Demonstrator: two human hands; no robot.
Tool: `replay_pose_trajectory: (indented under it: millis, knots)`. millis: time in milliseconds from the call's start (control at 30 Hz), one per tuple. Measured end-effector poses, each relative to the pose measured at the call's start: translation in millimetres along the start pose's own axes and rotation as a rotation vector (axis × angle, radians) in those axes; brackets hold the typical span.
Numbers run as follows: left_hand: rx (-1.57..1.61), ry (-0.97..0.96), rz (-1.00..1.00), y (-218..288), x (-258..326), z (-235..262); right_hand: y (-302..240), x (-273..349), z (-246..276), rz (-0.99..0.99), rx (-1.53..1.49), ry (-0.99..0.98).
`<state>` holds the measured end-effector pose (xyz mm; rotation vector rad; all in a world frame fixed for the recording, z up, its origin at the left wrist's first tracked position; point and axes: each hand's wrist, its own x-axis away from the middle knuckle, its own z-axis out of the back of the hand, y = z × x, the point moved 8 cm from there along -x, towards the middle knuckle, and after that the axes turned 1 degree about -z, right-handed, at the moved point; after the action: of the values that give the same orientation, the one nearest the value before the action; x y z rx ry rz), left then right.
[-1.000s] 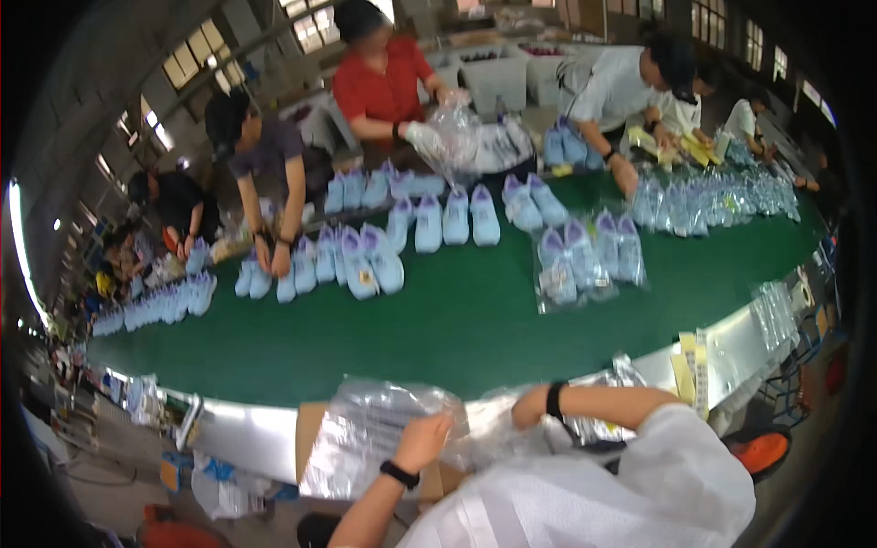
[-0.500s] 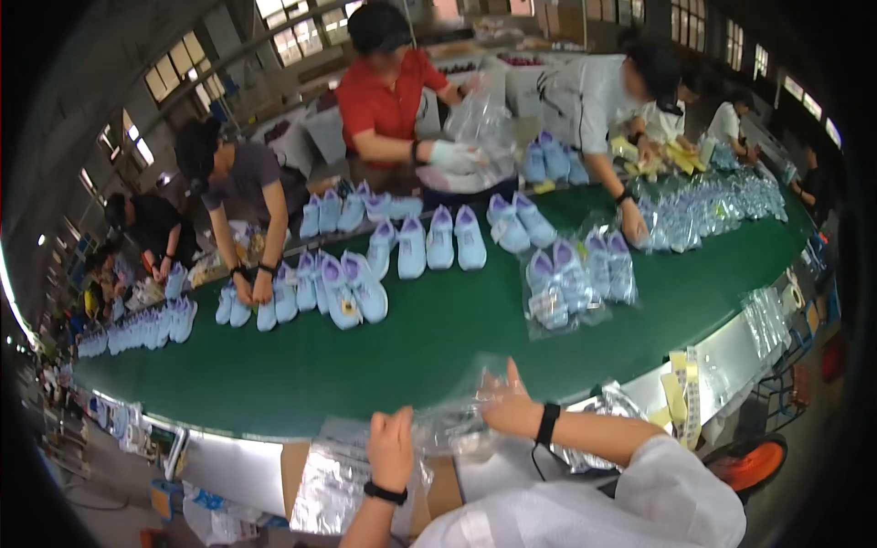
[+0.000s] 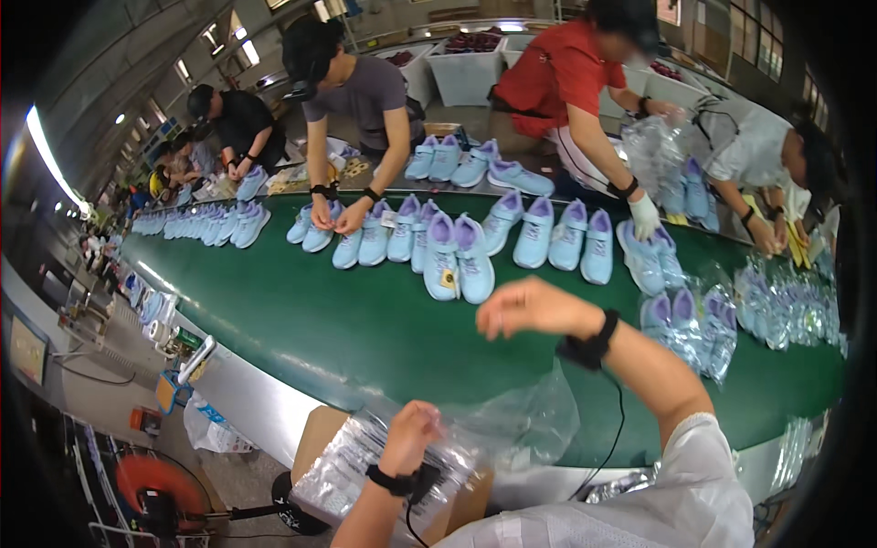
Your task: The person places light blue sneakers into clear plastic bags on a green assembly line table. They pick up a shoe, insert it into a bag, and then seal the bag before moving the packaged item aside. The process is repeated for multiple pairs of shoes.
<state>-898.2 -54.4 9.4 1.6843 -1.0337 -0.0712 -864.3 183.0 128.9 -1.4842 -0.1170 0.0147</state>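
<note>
**Two hands part: one stays on the bags, one goes out over the belt**

Both hands were close together at the near edge half a second ago, bunched on a clear bag. Now they are apart. The right hand (image 3: 534,306) has lifted away and reaches out over the green belt (image 3: 301,320), toward the pair of shoes (image 3: 459,260) lying just beyond it. The left hand (image 3: 411,438) has stayed low at the near edge, on the bag (image 3: 516,425) — so the bag looks ready to be filled, and the reach reads as going for a pair, though that is a judgement.

Grip: the left hand's fingers are curled shut on the bag's film, holding it above the stack of bags (image 3: 352,466) on the carton (image 3: 311,438). The right hand is loosely curled, fingers drawn in, holding nothing and touching nothing — it hangs above the belt, short of the shoes.

Across the belt, on the far side, other workers bend over rows of shoes; at far right lie bagged pairs (image 3: 690,324).
</note>
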Motion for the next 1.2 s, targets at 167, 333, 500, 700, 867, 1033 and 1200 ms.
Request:
replay_pose_trajectory:
  millis: [167,333,500,700,867,1033,1200]
  knots:
    - [-0.002,0.15,-0.12,24.8,10.3,21.5,114.5,-150.5,132.6,0.235,1.353,0.521]
    - [-0.588,0.377,-0.264,46.6,22.1,48.5,167.6,-252.5,122.5,0.555,1.944,0.441]
    - [-0.597,0.288,-0.154,34.4,10.2,66.9,199.4,-279.3,124.6,0.437,1.793,0.184]
    - [-0.281,0.098,-0.084,32.5,3.0,43.1,170.9,-197.5,96.7,0.59,1.757,0.022]
    - [0.107,0.097,-0.005,-10.7,-15.5,38.5,164.0,-66.2,105.9,0.156,1.742,0.166]
    - [-0.21,0.079,-0.198,-3.8,-25.5,-6.2,126.3,144.3,94.6,-0.388,1.154,0.84]
    - [-0.68,0.072,-0.318,-4.1,-21.1,-43.1,85.8,281.1,8.3,-0.203,0.233,0.804]
